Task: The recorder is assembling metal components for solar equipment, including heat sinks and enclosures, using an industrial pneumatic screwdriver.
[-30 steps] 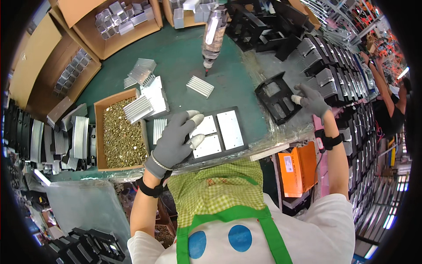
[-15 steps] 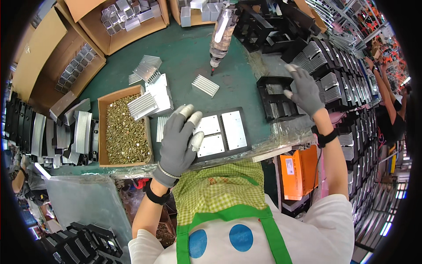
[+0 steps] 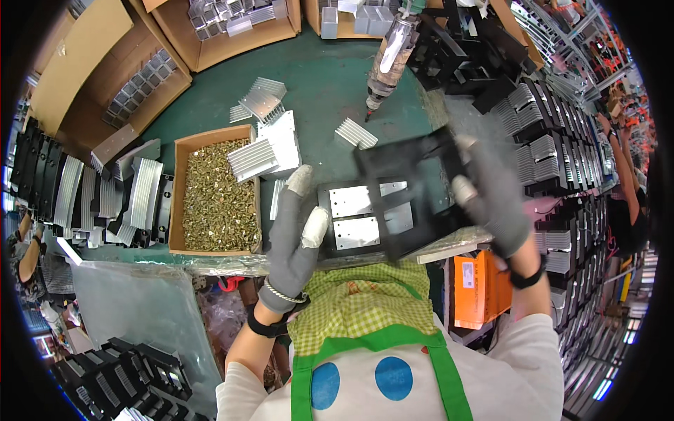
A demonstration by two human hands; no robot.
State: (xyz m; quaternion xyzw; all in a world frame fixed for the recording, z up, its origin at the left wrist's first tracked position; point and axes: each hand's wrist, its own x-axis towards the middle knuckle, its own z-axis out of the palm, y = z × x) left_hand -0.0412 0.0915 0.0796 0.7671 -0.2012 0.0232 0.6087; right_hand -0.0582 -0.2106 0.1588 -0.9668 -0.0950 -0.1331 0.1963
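In my gloved right hand [image 3: 495,203], smeared by motion, is a black rectangular frame [image 3: 379,221] with open windows, gripped by its right side. The frame is tilted over a flat black base [image 3: 324,231] bearing silver metal plates [image 3: 356,234] with small holes, and hides the base's right part. My gloved left hand [image 3: 291,228] is at the base's left edge, thumb and forefinger apart, with nothing visible between them. Whether it touches the base I cannot tell. A finned heat sink [image 3: 356,132] lies beyond the frame, below a hanging electric screwdriver [image 3: 387,63].
Left of my left hand, a cardboard box [image 3: 177,210] holds brass-coloured screws, with a heat sink [image 3: 253,160] across its corner. More heat sinks and a white plate [image 3: 283,144] lie behind. Finned parts stand in rows at left and right; cartons [image 3: 246,43] line the back.
My right hand has lifted the black frame from the table's right side and swung it left over the base. My left hand has come off the silver plates to the base's left edge.
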